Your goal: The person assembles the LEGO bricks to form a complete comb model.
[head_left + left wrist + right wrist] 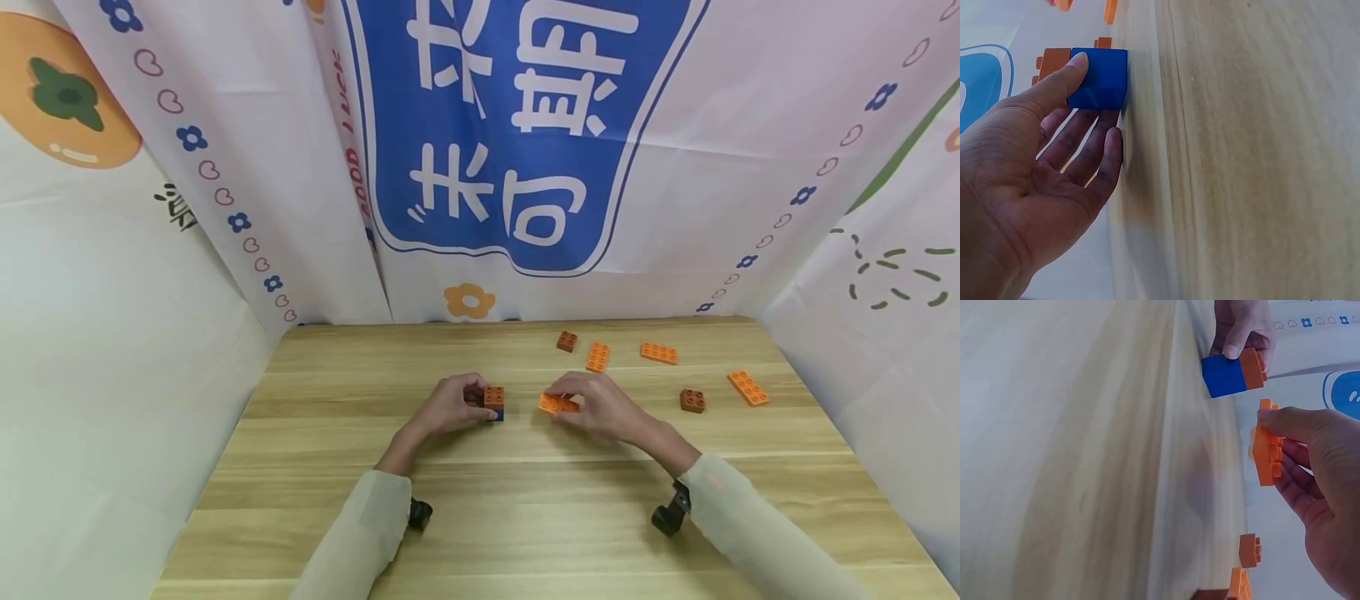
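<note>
My left hand (452, 403) grips a small stack of toy building bricks, thumb on the near side and fingers behind. The stack has a blue brick (1107, 78) below and a brown brick (494, 394) on top, studs up, and stands at the tabletop. To its right, my right hand (606, 408) pinches a flat orange brick (1266, 450) between thumb and fingers. That brick is held above the table, studs facing up, its right part covered by the fingers in the head view. A short gap separates it from the stack.
Behind my right hand lie a brown brick (567, 341) and two flat orange bricks (597, 357). Farther right are another brown brick (692, 401) and another flat orange brick (748, 388). A printed cloth (465, 287) hangs along the back edge of the wooden table (337, 417).
</note>
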